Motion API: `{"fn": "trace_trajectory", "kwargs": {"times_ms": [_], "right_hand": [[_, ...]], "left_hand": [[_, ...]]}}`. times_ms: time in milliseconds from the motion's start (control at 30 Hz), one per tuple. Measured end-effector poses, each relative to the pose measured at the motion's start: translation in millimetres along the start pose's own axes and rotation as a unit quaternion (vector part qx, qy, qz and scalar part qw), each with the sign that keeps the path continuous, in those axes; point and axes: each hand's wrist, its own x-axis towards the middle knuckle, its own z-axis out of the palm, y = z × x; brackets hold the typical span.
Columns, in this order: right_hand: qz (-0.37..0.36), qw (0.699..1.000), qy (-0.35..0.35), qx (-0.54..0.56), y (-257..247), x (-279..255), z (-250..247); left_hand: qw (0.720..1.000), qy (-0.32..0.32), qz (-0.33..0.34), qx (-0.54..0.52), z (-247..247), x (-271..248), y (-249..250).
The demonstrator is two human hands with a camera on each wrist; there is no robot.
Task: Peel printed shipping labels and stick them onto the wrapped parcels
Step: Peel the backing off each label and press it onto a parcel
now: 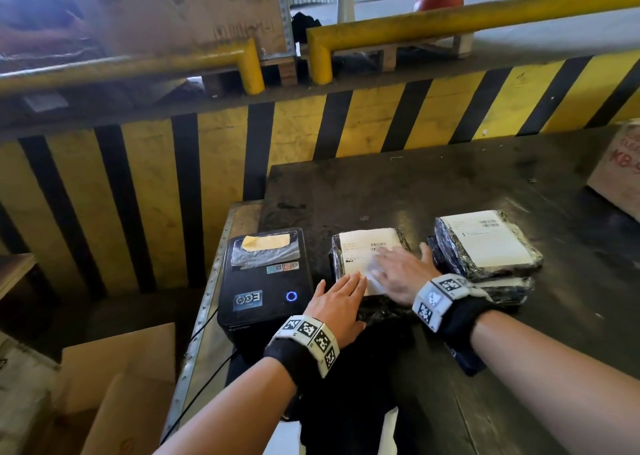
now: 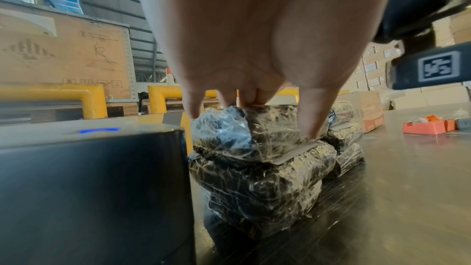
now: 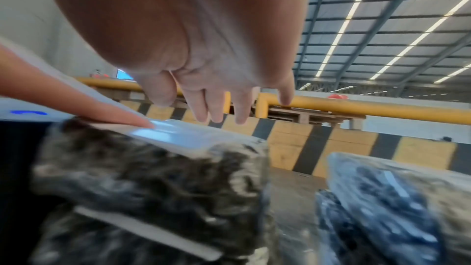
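White label already lies on the near parcel; left hand and right hand, fingers spread flat, press it down. Beside it, another parcel looks labelled.

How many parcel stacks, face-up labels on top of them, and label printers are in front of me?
Parcel stacks: 2
Top labels: 2
Label printer: 1
Total: 5
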Motion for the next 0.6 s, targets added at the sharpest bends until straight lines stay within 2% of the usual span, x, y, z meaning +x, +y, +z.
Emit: {"fn": "trace_trajectory", "kwargs": {"times_ms": [100,333,433,533,600], "right_hand": [[-0.027,1.0,0.007,-0.011,-8.8,-11.6,14.9],[0.043,0.999,-0.003,-0.023,29.0,-19.1,18.2],[0.047,0.999,0.002,-0.016,15.6,-17.5,9.3],[0.011,1.0,0.022,-0.008,-10.2,-21.0,11.8],[0.0,1.0,0.011,0.005,-18.4,-25.6,20.7]], "left_hand": [[1.0,-0.006,-0.009,-0.005,0.2,-1.2,0.7],[1.0,-0.023,0.002,-0.017,-8.1,-0.3,1.8],[1.0,-0.029,-0.006,-0.011,-9.9,-0.7,3.5],[0.999,-0.029,-0.01,-0.011,-11.3,-0.1,2.6],[0.999,-0.031,-0.013,-0.013,-10.4,-0.3,2.0]]}}
